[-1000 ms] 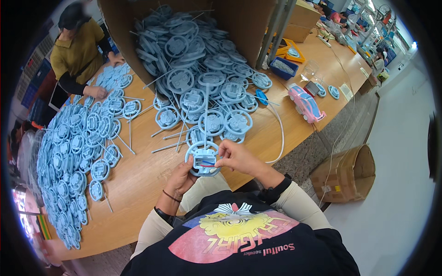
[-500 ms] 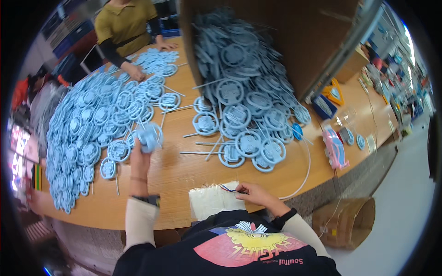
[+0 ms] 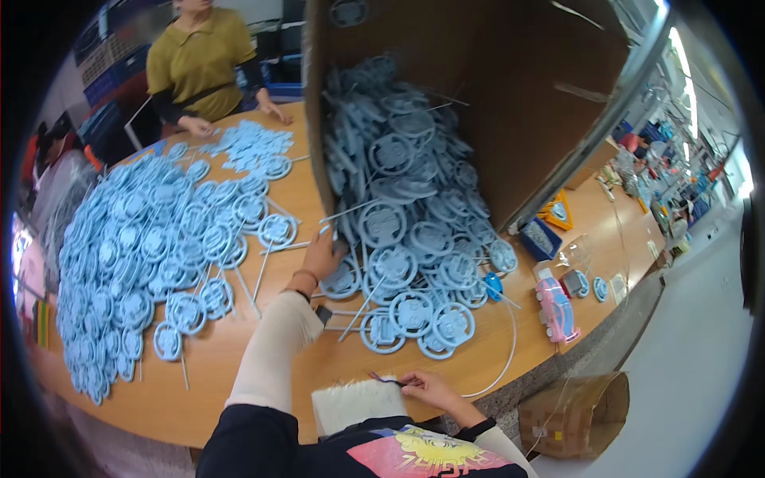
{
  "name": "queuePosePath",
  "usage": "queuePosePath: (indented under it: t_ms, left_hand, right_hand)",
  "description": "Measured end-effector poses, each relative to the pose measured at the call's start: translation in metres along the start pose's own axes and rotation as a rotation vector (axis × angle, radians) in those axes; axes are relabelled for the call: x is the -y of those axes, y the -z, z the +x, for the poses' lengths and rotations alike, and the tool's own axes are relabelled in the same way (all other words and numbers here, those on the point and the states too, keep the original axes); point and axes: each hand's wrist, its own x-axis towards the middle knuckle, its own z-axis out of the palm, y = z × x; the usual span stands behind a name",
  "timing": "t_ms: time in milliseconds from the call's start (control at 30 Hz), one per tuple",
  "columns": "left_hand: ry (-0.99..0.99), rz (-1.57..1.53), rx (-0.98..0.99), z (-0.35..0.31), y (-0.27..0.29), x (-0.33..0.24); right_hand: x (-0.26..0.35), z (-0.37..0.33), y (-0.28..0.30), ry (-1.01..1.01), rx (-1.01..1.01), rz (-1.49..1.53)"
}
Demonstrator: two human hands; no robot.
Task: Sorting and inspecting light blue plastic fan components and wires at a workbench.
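My left hand (image 3: 321, 256) reaches forward to the mouth of the carton, its fingers curled round a light-blue ring-shaped plastic piece at the near left of the heap; the hand mostly hides that piece. Similar pieces, like toy steering wheels (image 3: 411, 314) with thin stems, spill out of the carton onto the table. My right hand (image 3: 426, 390) stays low near the table's front edge, with thumb and fingers pinched on thin dark wires (image 3: 386, 379). Beneath those wires lies a white pad (image 3: 351, 403) with a frayed edge.
A large carton (image 3: 550, 103) lies on its side, open toward me. More blue wheels (image 3: 119, 263) cover the table's left. Across it, a co-worker (image 3: 203, 64) has hands near small blue pieces (image 3: 255, 145). A pink toy car (image 3: 555, 307) and blue bin (image 3: 542, 239) stand right.
My left hand has left the left pile, where it held a blurred blue wheel, and moved right and forward to the carton's heap. The right hand keeps its pinch. The view has shifted.
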Motion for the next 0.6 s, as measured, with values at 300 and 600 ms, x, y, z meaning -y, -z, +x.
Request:
queuePosePath:
  t_ms: [300,600]
  left_hand:
    - [0.111,-0.089,-0.151,-0.108,0.026,-0.055]
    - [0.137,-0.182,-0.098,-0.142,-0.014,-0.101]
  right_hand:
    - [0.002,-0.004,-0.004,0.057,-0.098,-0.063]
    - [0.006,-0.005,-0.004,0.252,-0.191,-0.162]
